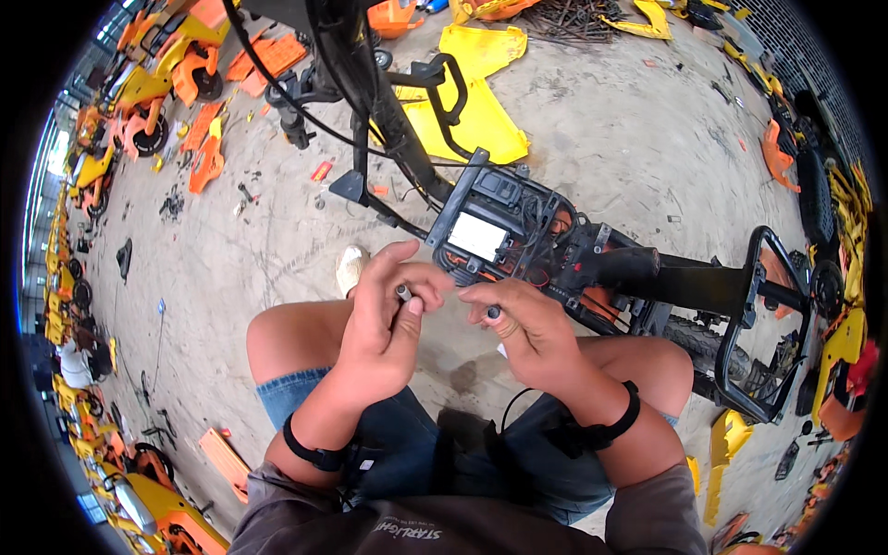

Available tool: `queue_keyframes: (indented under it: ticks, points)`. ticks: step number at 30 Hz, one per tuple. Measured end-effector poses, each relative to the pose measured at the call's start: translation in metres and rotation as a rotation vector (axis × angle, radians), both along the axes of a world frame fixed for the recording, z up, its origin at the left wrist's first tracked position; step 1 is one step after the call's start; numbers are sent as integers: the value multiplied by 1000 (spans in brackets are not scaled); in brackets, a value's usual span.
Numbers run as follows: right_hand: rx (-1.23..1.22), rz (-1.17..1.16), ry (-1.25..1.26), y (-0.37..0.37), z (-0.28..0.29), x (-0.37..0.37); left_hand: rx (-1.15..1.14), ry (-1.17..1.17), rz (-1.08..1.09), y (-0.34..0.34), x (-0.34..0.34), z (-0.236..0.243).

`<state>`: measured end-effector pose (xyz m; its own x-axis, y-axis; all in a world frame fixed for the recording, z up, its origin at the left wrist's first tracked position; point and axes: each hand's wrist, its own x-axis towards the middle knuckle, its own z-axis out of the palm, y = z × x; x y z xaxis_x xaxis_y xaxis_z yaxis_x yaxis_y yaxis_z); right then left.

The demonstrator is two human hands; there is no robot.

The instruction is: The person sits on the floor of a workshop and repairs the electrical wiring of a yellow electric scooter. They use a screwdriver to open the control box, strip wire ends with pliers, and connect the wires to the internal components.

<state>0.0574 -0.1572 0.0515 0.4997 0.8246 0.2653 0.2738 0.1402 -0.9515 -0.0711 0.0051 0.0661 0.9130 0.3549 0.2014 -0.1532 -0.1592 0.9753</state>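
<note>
Pinching small grey metal bolt [404, 293] w/ our left hand [388, 319]; right hand [523, 328] grips dark-tipped tool [493, 313]. Black stripped scooter frame [518, 236] looks mid-teardown, wiring exposed, more to go.

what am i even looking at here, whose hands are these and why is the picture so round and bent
The picture comes from a wide fisheye camera worn on a person's head, looking down, so straight edges curve near the rim. The two forearms rising from the bottom are that person's own; they are crouched over their knees. The left hand pinches a small grey metal piece in its fingers. The right hand grips a small dark part; what it is cannot be told. Just beyond stands a stripped black scooter frame with its wiring box open. On the concrete floor lie yellow panels and orange parts.
</note>
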Motion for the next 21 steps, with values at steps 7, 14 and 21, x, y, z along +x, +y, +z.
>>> queue_keyframes:
  ticks: [7,14,21]
  points:
    - [-40,-28,-89,4,-7,0,-8,-105,-32,-2,-2,0]
    - [-75,-6,-78,10,-23,-10,27,-46,-147,6,-6,0]
    - [-98,15,-145,15,-28,-14,176,53,-100,7,-7,5]
